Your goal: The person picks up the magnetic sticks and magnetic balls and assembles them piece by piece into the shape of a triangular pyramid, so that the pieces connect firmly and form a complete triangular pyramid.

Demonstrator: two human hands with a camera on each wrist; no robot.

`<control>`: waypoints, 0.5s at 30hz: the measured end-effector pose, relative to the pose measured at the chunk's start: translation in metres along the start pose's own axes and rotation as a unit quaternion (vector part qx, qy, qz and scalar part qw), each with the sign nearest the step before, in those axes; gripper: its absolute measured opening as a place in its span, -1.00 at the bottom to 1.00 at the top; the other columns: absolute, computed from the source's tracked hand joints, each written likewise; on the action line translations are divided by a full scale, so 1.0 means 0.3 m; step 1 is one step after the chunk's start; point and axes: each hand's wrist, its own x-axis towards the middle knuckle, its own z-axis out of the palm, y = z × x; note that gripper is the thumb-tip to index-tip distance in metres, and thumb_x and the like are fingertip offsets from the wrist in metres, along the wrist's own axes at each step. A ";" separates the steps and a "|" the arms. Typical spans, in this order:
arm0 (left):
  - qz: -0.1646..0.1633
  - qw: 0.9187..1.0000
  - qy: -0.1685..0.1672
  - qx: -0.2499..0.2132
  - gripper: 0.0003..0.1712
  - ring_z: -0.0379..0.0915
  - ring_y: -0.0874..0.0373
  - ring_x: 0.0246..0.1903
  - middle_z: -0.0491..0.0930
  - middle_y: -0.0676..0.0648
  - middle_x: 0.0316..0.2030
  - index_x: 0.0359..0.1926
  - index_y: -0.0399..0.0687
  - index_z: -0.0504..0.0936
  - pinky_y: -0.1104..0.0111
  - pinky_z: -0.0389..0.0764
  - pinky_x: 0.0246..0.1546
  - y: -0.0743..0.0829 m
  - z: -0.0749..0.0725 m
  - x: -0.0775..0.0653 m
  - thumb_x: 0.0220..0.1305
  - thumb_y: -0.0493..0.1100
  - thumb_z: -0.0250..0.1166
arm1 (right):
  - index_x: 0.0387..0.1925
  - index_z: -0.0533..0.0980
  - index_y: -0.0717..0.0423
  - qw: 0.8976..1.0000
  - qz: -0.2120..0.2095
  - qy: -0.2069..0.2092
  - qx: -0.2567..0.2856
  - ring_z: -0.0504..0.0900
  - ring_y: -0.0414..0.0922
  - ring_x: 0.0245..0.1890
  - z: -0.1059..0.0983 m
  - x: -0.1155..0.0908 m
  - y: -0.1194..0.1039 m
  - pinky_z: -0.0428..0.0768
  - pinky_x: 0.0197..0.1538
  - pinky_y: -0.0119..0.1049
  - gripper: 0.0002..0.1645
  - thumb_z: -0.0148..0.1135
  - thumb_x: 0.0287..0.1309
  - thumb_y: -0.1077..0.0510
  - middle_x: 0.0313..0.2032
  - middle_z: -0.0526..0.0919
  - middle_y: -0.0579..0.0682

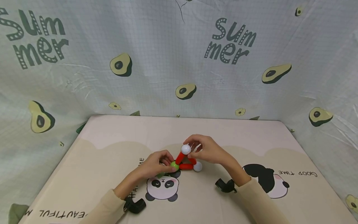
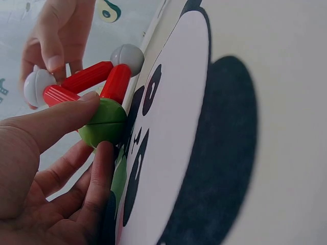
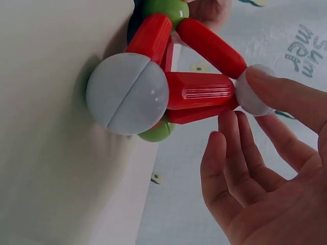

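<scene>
A small pyramid of red rods (image 3: 202, 91) and balls stands on the table between both hands. My left hand (image 1: 153, 165) pinches the green ball (image 2: 106, 125) at its left corner, thumb on top and fingers beneath. From the right, my right hand (image 1: 208, 150) holds the white ball (image 1: 185, 149) at the peak between thumb and fingers. Another white ball (image 3: 125, 94) forms the near right corner, low by the table surface. Behind it, a second green ball (image 3: 157, 131) shows partly in the right wrist view; rods and the white ball hide the rest.
The table (image 1: 112, 161) wears a printed cover with a panda (image 1: 162, 187) right below the pyramid. A patterned curtain (image 1: 156, 40) rises behind the table's far edge. Black wrist mounts (image 1: 135, 206) sit on both forearms.
</scene>
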 end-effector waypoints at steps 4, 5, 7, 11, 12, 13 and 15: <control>0.000 1.000 0.000 0.002 -0.66 0.55 0.12 -0.24 0.64 -0.02 -0.27 -0.08 -0.10 0.62 0.36 0.57 -0.16 -0.001 0.001 0.000 0.20 -0.09 0.51 | 0.02 0.61 0.04 0.999 0.006 -0.010 -0.030 0.64 -0.18 -0.23 0.002 0.000 0.018 0.70 -0.13 -0.32 -0.58 0.51 0.11 0.24 -0.19 0.71 -0.04; 0.001 1.000 0.000 0.002 -0.66 0.55 0.12 -0.24 0.64 -0.02 -0.27 -0.08 -0.10 0.62 0.36 0.57 -0.17 -0.002 0.002 0.000 0.20 -0.09 0.51 | 0.02 0.61 0.04 0.999 0.008 -0.013 -0.036 0.64 -0.20 -0.24 0.004 0.000 0.022 0.69 -0.14 -0.34 -0.58 0.51 0.10 0.24 -0.19 0.71 -0.05; 0.001 1.000 0.000 0.002 -0.66 0.55 0.12 -0.24 0.64 -0.02 -0.27 -0.09 -0.10 0.62 0.36 0.57 -0.17 -0.003 0.002 -0.001 0.20 -0.09 0.51 | 0.04 0.60 0.04 0.999 0.012 -0.020 -0.046 0.65 -0.23 -0.26 0.007 0.000 0.029 0.68 -0.15 -0.39 -0.56 0.52 0.10 0.23 -0.20 0.73 -0.05; 0.002 1.000 0.001 0.001 -0.66 0.55 0.12 -0.24 0.64 -0.02 -0.27 -0.09 -0.11 0.62 0.38 0.57 -0.17 -0.004 0.002 -0.001 0.20 -0.09 0.51 | 0.08 0.57 0.05 0.998 0.014 -0.030 -0.047 0.65 -0.24 -0.25 0.012 0.001 0.037 0.68 -0.12 -0.39 -0.52 0.51 0.12 0.23 -0.21 0.74 -0.05; 0.002 1.000 0.001 0.001 -0.66 0.55 0.12 -0.25 0.64 -0.02 -0.27 -0.09 -0.11 0.62 0.38 0.57 -0.17 -0.004 0.002 -0.001 0.20 -0.10 0.51 | 0.09 0.56 0.06 0.998 0.012 -0.032 -0.045 0.65 -0.24 -0.26 0.013 0.001 0.039 0.68 -0.12 -0.38 -0.51 0.50 0.12 0.23 -0.21 0.74 -0.05; 0.002 1.000 0.001 0.001 -0.67 0.55 0.12 -0.25 0.64 -0.02 -0.27 -0.09 -0.11 0.62 0.38 0.57 -0.17 -0.004 0.003 -0.001 0.20 -0.10 0.51 | 0.09 0.56 0.07 0.998 0.010 -0.033 -0.043 0.64 -0.24 -0.26 0.013 0.001 0.040 0.69 -0.11 -0.38 -0.51 0.50 0.12 0.24 -0.22 0.74 -0.04; 0.004 1.000 0.002 0.002 -0.67 0.55 0.12 -0.25 0.64 -0.02 -0.27 -0.09 -0.11 0.62 0.38 0.58 -0.17 -0.005 0.003 -0.001 0.20 -0.10 0.51 | 0.10 0.56 0.08 0.999 0.006 -0.034 -0.041 0.64 -0.23 -0.27 0.013 -0.001 0.040 0.69 -0.11 -0.37 -0.50 0.50 0.12 0.25 -0.22 0.73 -0.03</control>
